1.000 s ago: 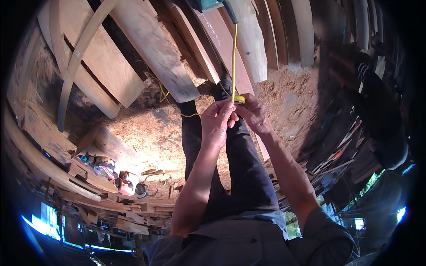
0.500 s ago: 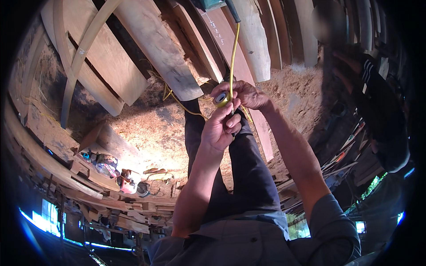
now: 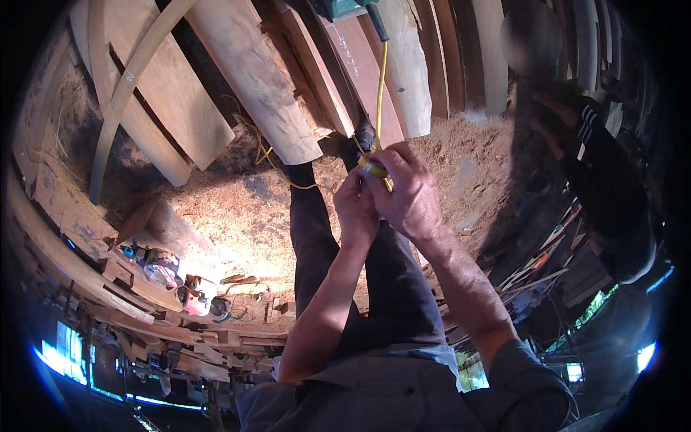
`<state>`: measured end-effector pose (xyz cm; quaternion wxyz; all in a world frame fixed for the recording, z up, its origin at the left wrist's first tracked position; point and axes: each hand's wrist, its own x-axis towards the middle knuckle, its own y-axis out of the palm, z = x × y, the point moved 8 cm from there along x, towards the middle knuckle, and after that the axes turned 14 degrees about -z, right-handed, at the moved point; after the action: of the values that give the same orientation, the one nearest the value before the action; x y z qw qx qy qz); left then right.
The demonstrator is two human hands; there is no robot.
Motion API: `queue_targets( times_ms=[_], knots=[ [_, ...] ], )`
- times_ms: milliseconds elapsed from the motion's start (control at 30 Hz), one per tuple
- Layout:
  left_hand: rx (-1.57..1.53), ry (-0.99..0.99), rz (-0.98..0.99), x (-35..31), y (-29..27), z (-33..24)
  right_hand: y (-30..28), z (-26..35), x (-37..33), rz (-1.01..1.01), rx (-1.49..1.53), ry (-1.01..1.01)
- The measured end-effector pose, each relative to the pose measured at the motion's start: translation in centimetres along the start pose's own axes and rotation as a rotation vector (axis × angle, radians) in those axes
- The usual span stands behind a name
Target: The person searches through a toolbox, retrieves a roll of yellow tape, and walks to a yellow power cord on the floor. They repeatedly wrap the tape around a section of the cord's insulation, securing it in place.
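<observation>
A yellow power cord [image 3: 381,97] hangs from a green power tool [image 3: 347,9] at the top edge and runs down to my two hands. My right hand [image 3: 408,189] is closed on a roll of yellow tape [image 3: 373,168], which sits against the cord. Pressed up beside it, my left hand [image 3: 356,209] is closed around the cord, its fingertips close to the roll. Both hands meet above my legs. The spot where tape and cord touch is mostly hidden by my fingers.
Long wooden planks [image 3: 266,93] line the far side, and curved strips [image 3: 115,108] lean at the left. Sawdust [image 3: 245,209] covers the floor, with loose yellow cord on it. Bottles and small tools [image 3: 194,295] lie lower left. Another person's dark sleeve [image 3: 604,165] shows at right.
My right hand has turned over the roll, which now shows edge-on instead of its open centre. My left hand has moved up closer to the right. The whole view has shifted slightly.
</observation>
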<state>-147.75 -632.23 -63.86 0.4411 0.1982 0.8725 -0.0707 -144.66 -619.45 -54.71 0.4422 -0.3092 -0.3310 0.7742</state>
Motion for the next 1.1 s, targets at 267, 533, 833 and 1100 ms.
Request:
queue_targets(
  times_ms=[267, 533, 833, 1100],
  knots=[
    [0.147, -0.130, 0.066, -0.6, 0.0, -1.6, 1.4, -7.5, -5.4, -0.047, 0.354, 0.442],
    [-0.213, -0.605, 0.081, -1.7, 0.3, -1.0, 8.0, -7.9, -5.2, 0.240, 1.072, 0.576],
    [-0.574, -0.964, 0.255, -1.8, 1.1, -0.6, 9.1, -5.6, -0.7, 0.637, 0.936, 0.314],
    [-0.433, -0.639, 0.075, -1.4, 0.4, 1.4, -1.3, 1.2, 4.2, 0.187, 0.018, -0.019]
  ],
)
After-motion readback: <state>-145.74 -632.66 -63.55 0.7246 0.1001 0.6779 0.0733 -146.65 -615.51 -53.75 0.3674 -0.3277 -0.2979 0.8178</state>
